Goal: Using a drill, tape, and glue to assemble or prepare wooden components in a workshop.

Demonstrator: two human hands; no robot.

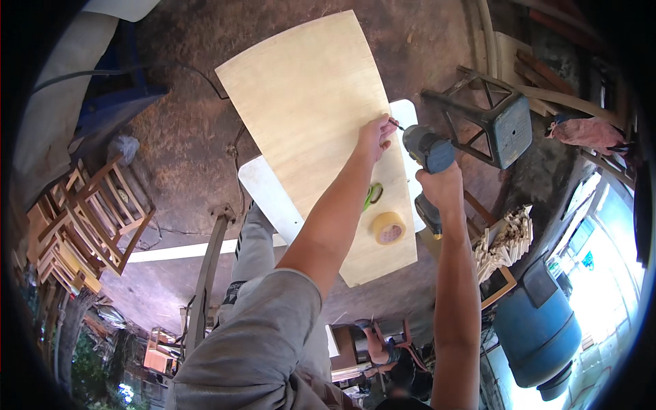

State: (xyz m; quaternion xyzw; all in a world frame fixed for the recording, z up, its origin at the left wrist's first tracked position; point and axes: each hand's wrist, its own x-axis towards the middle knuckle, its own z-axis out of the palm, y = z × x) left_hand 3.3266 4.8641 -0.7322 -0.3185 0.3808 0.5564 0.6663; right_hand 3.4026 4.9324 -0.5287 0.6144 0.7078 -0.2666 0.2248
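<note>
A pale plywood panel (301,82) lies across a white board or tabletop (263,191) in front of me. My right hand (445,186) is wrapped round the grip of a cordless drill (430,149), its thin bit pointing left at the panel's right edge. At that edge my left hand (374,137) is closed, fingertips pinched together right by the bit's tip. Whatever sits between those fingers is too small to make out. Nearer to me on the panel, green-handled scissors (373,196) rest beside a roll of yellowish tape (389,229), partly under my left forearm's side.
A dark plastic stool (509,130) lies tipped at the right, near a bundle of wood strips (506,242). Wooden frames (102,219) are stacked at the left. A blue barrel (536,328) is at the lower right. Another person (380,348) appears at the lower edge.
</note>
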